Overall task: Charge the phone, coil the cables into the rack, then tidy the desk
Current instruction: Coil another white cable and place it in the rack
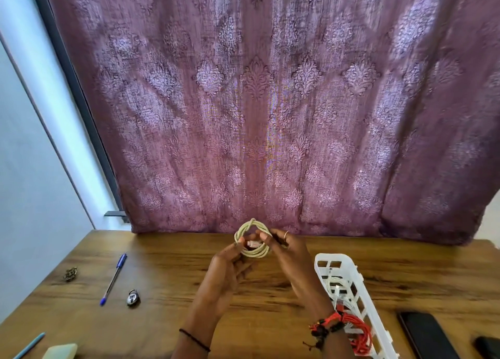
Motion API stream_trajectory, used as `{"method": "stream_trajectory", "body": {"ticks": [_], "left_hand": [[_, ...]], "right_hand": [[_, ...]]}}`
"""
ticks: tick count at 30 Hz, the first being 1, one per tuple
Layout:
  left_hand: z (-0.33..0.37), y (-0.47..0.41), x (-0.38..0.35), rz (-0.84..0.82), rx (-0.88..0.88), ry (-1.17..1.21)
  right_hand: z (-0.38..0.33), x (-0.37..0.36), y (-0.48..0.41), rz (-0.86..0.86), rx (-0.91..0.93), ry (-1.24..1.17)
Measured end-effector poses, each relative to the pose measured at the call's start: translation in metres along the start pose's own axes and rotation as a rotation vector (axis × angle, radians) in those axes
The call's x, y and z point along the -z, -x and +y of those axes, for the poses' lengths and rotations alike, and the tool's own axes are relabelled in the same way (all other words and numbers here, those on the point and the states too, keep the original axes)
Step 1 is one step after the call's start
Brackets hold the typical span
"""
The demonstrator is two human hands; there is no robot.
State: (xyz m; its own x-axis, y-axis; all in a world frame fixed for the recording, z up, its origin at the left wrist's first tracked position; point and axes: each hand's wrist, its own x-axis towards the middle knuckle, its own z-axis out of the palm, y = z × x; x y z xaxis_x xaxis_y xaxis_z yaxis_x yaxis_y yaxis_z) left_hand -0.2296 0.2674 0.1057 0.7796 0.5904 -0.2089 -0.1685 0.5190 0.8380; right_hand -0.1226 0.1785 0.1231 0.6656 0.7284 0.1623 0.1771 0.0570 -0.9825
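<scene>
Above the middle of the wooden desk point(176, 264), a pale coiled cable point(257, 255) was held up between both hands, clear of the tabletop and in front of the lower edge of a purple patterned curtain point(257, 101). The left hand point(230, 264) gripped the coil's left side, its thumb and fingers curled round the loops, with one plug end showing inside the ring. The right hand point(288, 253), which wore a ring, pinched the coil's right side with its fingertips. Just beside the right forearm lay a white plastic rack point(335, 257), lengthwise toward the near edge; inside it sat a white cable point(334, 284) at the far end and a red cable point(358, 329) nearer the camera. A dark phone point(427, 334) lay flat to the right of the rack, and a small dark thing point(489, 345) that I could not make out was cut off at the frame's edge. On the left of the desk lay a blue pen point(113, 277), a small padlock point(133, 297) near its tip, a bit of metal chain point(70, 274) farther left, a second, light blue pen point(29, 345) and a pale green block point(61, 350) at the near edge.
</scene>
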Motion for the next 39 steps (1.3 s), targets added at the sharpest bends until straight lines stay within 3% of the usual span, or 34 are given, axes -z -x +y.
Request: {"method": "stream_trajectory", "body": {"ticks": [9,15,23,28,35,39], "left_hand": [[-0.01,-0.006,-0.004,-0.065,-0.007,0.188],[-0.023,-0.013,-0.018,0.039,-0.106,0.335],[-0.014,-0.004,-0.023,-0.034,-0.085,0.26],[-0.01,-0.002,-0.02,-0.006,-0.128,0.086],[-0.013,-0.005,-0.018,0.079,-0.098,0.026],[-0.016,-0.003,-0.017,0.034,-0.062,0.018]], "right_hand": [[0.008,0.008,-0.008,0.039,0.061,0.072],[0.014,0.0,-0.011,0.267,-0.018,0.118],[0.023,-0.004,-0.016,0.262,-0.046,0.005],[0.017,0.004,-0.012,0.218,-0.02,0.022],[0.022,0.005,-0.013,0.28,-0.08,-0.086],[0.018,0.008,-0.013,0.289,-0.128,-0.171]]}}
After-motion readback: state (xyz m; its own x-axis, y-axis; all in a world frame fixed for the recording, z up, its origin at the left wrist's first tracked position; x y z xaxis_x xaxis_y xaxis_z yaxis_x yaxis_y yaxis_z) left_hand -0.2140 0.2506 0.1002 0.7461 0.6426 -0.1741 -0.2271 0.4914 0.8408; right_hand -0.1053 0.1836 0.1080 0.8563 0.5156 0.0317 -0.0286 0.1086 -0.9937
